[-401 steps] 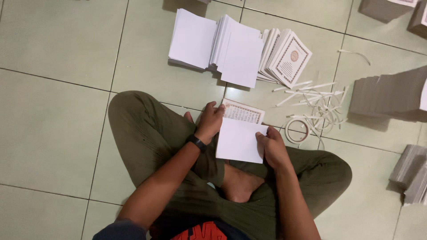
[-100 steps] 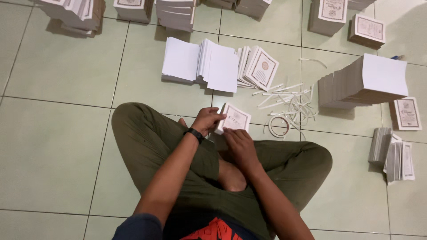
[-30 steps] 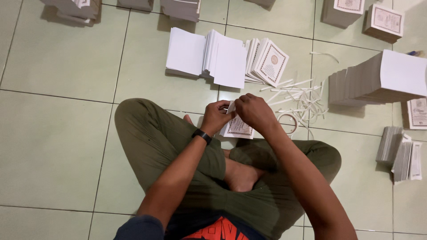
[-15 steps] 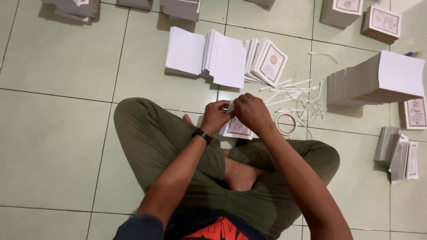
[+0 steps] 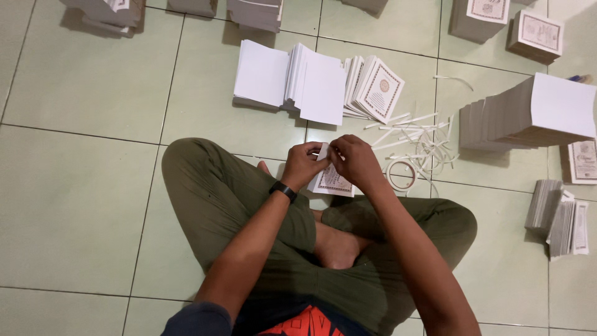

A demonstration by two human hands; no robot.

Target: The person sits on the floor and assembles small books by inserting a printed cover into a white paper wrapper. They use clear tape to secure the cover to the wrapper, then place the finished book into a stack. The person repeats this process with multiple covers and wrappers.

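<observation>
Head view, the only cam I get. I see the person sitting cross-legged on the tiled floor [image 5: 81, 205], both hands up front over the knees. Left hand [image 5: 303, 165] w/ a black wristband is pinched narrow on a small white strip [image 5: 323, 151]; right hand [image 5: 354, 163] meets it at the same strip, fingers curled tight, so both are closed on it. Can't tell if the strip is tape backing or paper, too small. Just under the hands, resting on the floor by the shin, lies a printed card [image 5: 334, 182] w/ an ornate border, partly hidden by the right hand.

Progress, my read: mid-batch. Looks done: a fanned pile of bordered cards [image 5: 375, 89] just ahead, beside two white stacks [image 5: 287, 81]. Spent white strips [image 5: 415, 127] litter the floor right of the hands, w/ a tape roll [image 5: 402, 173] touching that mess; many strips suggest many cards already handled. Looks left: a tall stack of blanks [image 5: 535, 115] at right, smaller piles [image 5: 559, 218] near the right knee, more stacks along the top edge. I judge a big share is still to go, and the card in hand isn't finished yet.
</observation>
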